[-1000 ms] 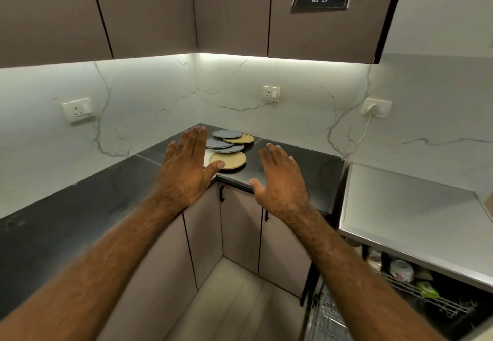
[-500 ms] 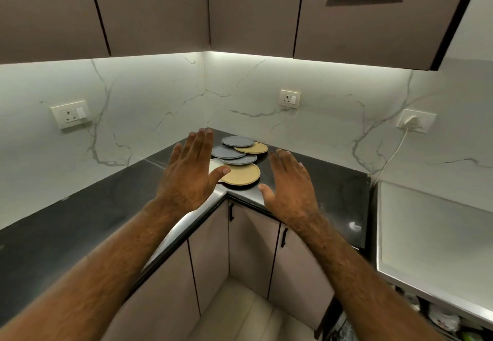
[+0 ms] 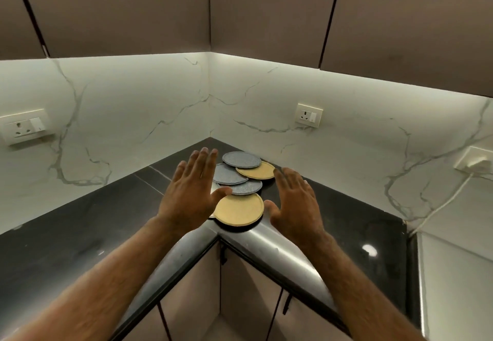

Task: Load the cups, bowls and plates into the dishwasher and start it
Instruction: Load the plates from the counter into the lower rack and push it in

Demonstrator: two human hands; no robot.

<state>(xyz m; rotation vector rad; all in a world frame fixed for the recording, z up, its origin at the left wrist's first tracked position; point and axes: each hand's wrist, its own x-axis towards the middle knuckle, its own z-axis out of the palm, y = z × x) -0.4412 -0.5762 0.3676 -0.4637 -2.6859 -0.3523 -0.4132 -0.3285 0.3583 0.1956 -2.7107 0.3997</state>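
**Plates (image 3: 232,175) overlapped between two flat hands**

Left hand (image 3: 190,193) is spread flat, fingers straight and close together, thumb out toward the nearest yellow plate (image 3: 238,210); whether it touches cannot be told. Just right of it, five round, low-rimmed matte discs overlap on the black countertop (image 3: 80,234): three speckled grey and two mustard yellow, trailing from the counter's edge back toward the corner. Right hand (image 3: 296,204) hangs just beyond them, likewise flat, holding nothing.
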